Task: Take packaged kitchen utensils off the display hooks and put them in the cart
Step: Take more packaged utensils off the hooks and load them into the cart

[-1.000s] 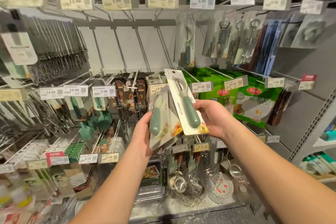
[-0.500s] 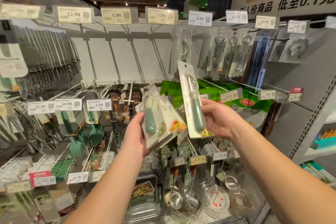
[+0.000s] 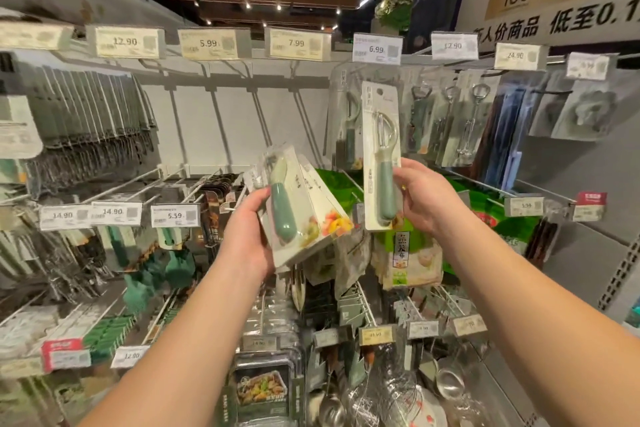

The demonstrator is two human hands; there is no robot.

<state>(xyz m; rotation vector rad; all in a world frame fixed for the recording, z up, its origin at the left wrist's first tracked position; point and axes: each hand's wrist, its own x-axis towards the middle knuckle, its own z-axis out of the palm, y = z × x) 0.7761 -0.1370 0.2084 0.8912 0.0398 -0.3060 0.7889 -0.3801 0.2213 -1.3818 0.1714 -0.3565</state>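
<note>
A: Grip? Right hand [image 3: 427,199] clenched on one carded peeler [image 3: 381,163], upright, centre right of frame.
B: Left hand [image 3: 247,239] grasps a fanned stack of peeler packs [image 3: 301,211], tilted, frame centre, before the hooks [image 3: 221,121].

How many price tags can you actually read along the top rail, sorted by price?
12.90 tags: 2
5.99 tags: 1
7.99 tags: 1
6.99 tags: 1
24.90 tags: 1
Total readable: 6. The tags at the far left and far right ends of the rail are too blurred to read.
</note>
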